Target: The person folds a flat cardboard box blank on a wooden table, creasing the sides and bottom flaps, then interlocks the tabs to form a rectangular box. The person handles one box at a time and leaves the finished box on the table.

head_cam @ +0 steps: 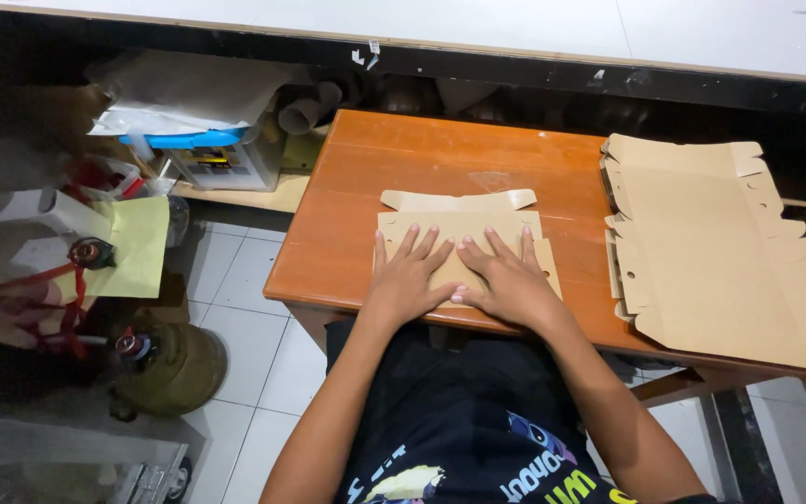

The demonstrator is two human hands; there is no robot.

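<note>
A folded brown cardboard box blank point(464, 224) lies flat on the orange wooden table point(366, 196), near its front edge. My left hand point(405, 275) presses down on its left half with fingers spread. My right hand point(507, 275) lies flat on its right half, fingers apart, thumb touching the left hand. A curved flap of the blank sticks out at its far side. Neither hand grips anything.
A stack of unfolded cardboard blanks point(720, 261) covers the table's right end and overhangs it. To the left, a shelf holds a clear plastic box with a blue lid point(212, 154), papers and rolls. A green gas cylinder point(165, 364) stands on the white tiled floor.
</note>
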